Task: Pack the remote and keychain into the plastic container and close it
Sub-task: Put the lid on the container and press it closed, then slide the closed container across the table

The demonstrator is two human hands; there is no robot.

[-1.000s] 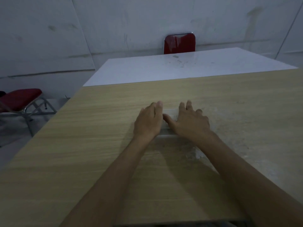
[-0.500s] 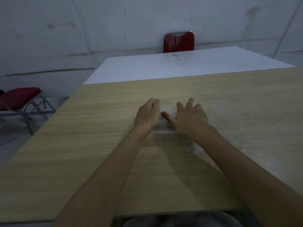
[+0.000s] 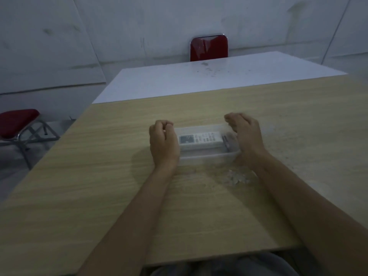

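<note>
A clear plastic container [image 3: 207, 159] lies crosswise on the wooden table [image 3: 99, 176]. Through its clear top I see a white remote [image 3: 201, 138] lying lengthwise, with a dark keychain [image 3: 228, 141] at its right end. A clear lid seems to sit on it, but I cannot tell for sure. My left hand [image 3: 164, 144] rests at the container's left end with its fingers curled into a fist. My right hand [image 3: 247, 134] is at the right end, fingers curled and slightly blurred. Neither hand visibly holds anything.
Whitish crumbs [image 3: 237, 178] lie on the table just in front of the container's right end. A white table [image 3: 199, 78] adjoins the far edge, with a red chair [image 3: 209, 47] behind it. Another red chair [image 3: 16, 122] stands at the left.
Both hands lay flat side by side on top of the container. They have moved apart to its two ends and curled their fingers, uncovering the remote and keychain.
</note>
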